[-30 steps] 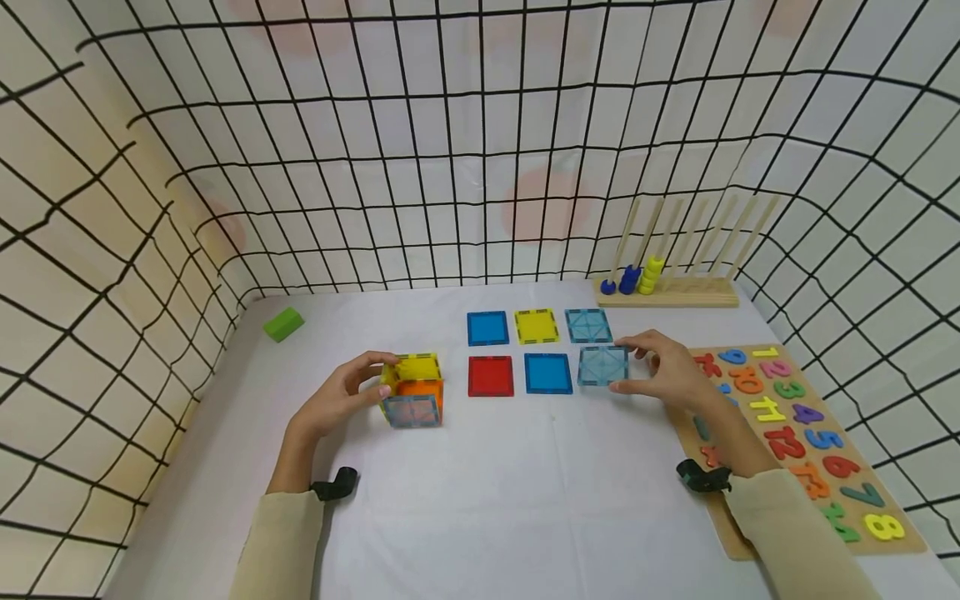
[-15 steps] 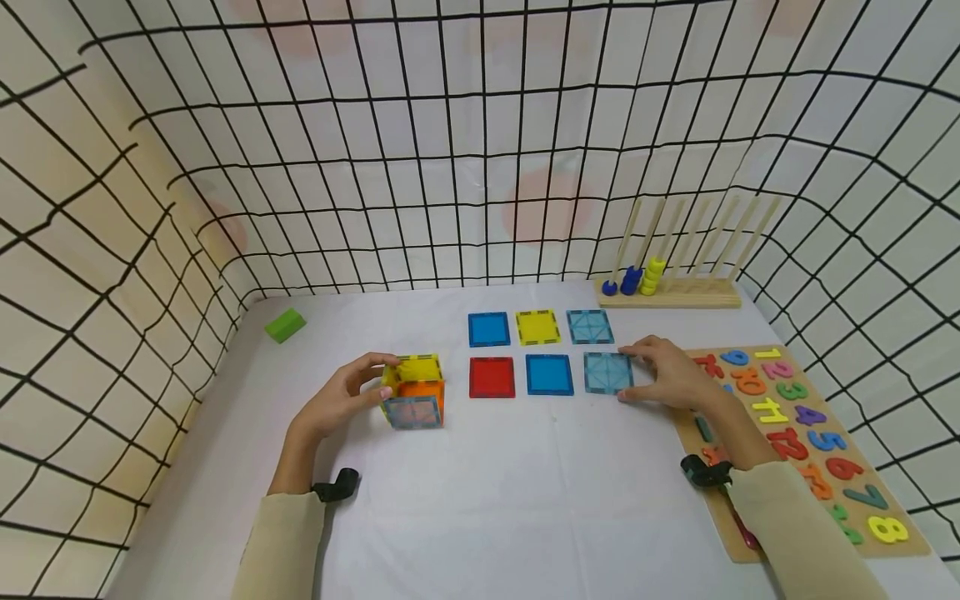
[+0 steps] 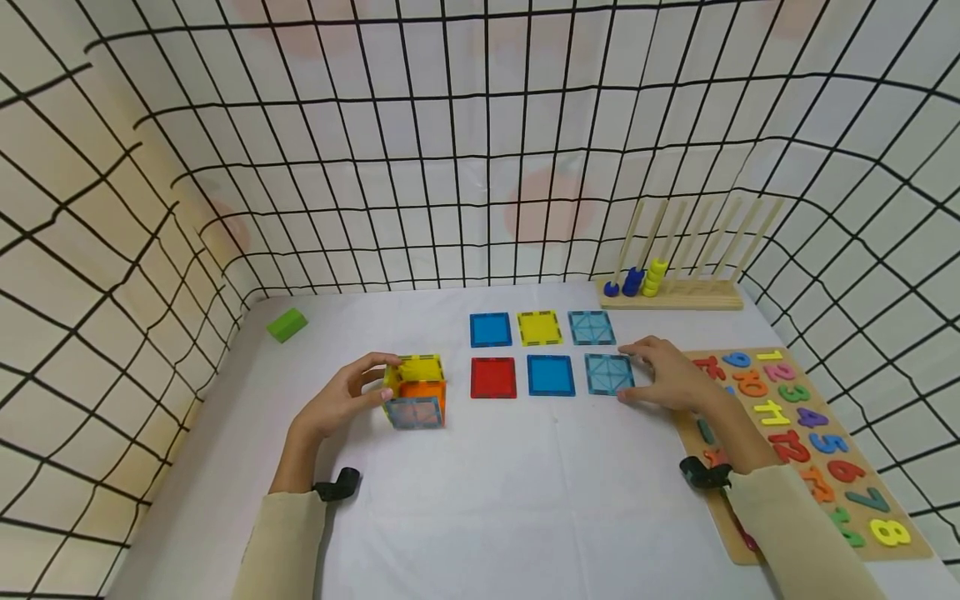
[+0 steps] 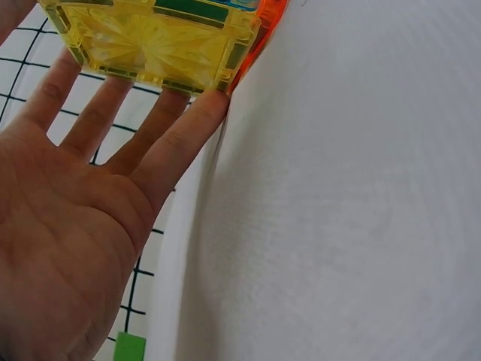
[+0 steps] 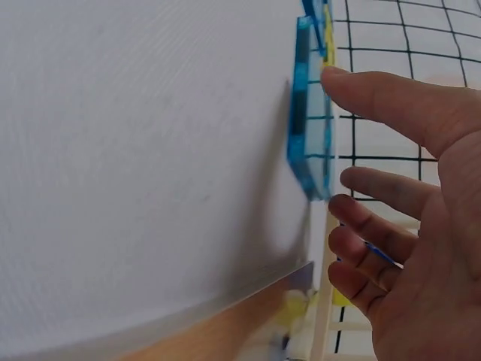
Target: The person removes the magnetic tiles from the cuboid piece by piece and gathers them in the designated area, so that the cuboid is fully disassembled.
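Observation:
My left hand holds a small open-topped magnetic tile box at its left side. In the head view the thumb is at the near corner and the fingers reach the back corner. Yellow walls, an orange one and a clear front show. In the left wrist view, fingertips touch the yellow tile wall. My right hand is beside a pale blue clear magnetic tile, thumb and index fingertip at its right corners. The right wrist view shows the fingers spread loosely, with the thumb tip overlapping the clear tile.
Left of the clear tile lie a blue tile and a red tile. Behind are blue, yellow and clear tiles. A number puzzle board lies under the right forearm, a peg abacus behind it, a green block far left.
The clear tile by my right hand has shifted slightly right and lies beside the blue tile. The right hand moved a little right with it. My left hand stays at the box.

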Demonstrator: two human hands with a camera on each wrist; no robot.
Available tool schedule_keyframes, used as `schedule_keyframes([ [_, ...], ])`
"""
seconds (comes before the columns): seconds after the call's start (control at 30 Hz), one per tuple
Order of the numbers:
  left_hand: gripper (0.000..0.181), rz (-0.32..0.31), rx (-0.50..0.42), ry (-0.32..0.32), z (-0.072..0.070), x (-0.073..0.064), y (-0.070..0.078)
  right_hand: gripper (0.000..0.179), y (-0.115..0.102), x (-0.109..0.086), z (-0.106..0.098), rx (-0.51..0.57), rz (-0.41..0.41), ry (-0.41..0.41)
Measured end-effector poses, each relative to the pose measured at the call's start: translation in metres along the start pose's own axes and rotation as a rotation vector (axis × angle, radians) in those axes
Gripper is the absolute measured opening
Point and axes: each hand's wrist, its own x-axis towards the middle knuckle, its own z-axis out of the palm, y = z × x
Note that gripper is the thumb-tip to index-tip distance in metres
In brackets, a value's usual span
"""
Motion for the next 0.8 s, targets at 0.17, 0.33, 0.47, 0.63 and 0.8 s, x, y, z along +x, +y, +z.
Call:
schedule_keyframes([
  [0.17, 0.046, 0.003, -0.004, -0.005, 0.0, 0.0, 0.001, 0.074, -0.008, -0.002, -0.002, 0.047, -0.029, 0.05],
  [0.33, 0.045, -0.01, -0.005, 0.008, 0.0, 0.0, 0.001, 0.065, -0.021, 0.0, 0.004, 0.156, -0.096, 0.121],
  [0.47, 0.046, -0.012, 0.002, 0.012, 0.0, -0.001, 0.002, 0.06, -0.034, 0.004, 0.012, 0.228, -0.144, 0.163],
  [0.63, 0.048, 0.012, 0.025, 0.021, -0.001, -0.001, 0.003, 0.059, -0.056, 0.008, 0.022, 0.303, -0.15, 0.159],
  [0.8, 0.049, 0.033, 0.01, 0.021, 0.001, 0.0, 0.004, 0.058, -0.081, 0.013, 0.032, 0.39, -0.188, 0.138],
])
